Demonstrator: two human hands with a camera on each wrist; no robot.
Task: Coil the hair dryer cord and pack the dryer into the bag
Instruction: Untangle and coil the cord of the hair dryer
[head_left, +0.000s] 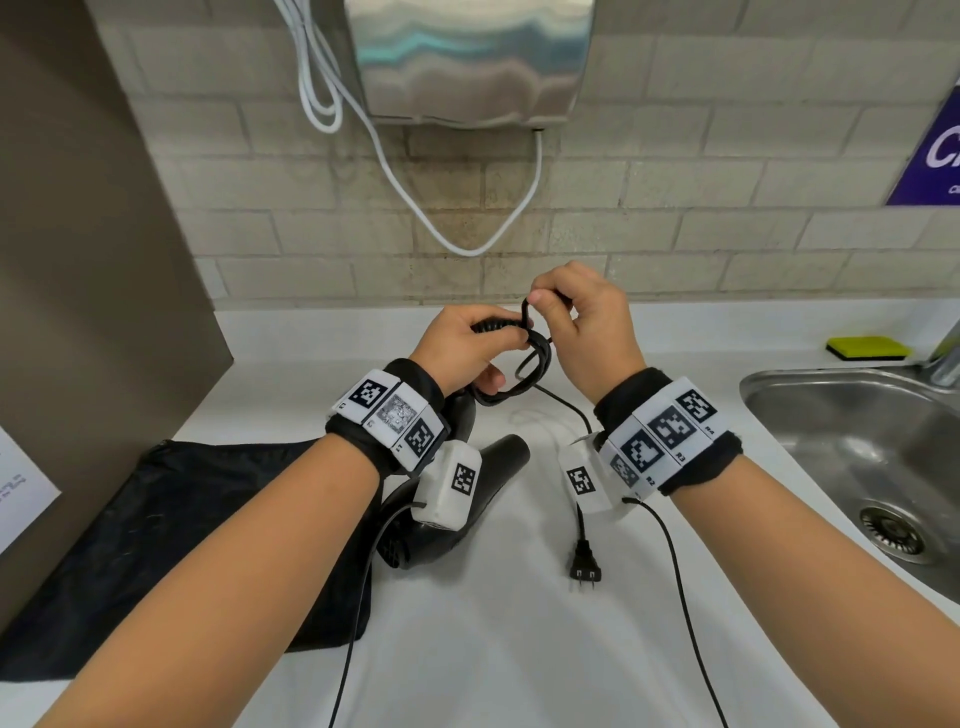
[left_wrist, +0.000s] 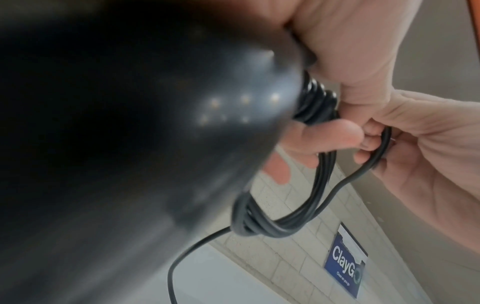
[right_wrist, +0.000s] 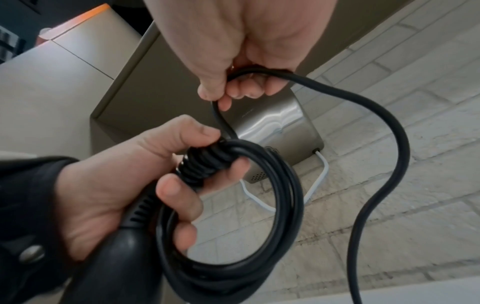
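Coiling partway done: left hand (head_left: 462, 343) gripping the dryer (head_left: 457, 499) handle end together with several finished loops of cord (right_wrist: 285, 185); right hand (head_left: 582, 322) pinching the next loop above them. Plug (head_left: 586, 564) and a loose tail lying mid-counter. Bag (head_left: 171, 540) lying flat by the counter's left edge, packing not yet begun.

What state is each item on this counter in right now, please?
Black hair dryer: handle end raised in the left hand.
Black power cord: partly coiled; right hand pinches a loop.
Black two-pin plug: unplugged, lying on counter.
Black fabric bag: flat, dryer not inside.
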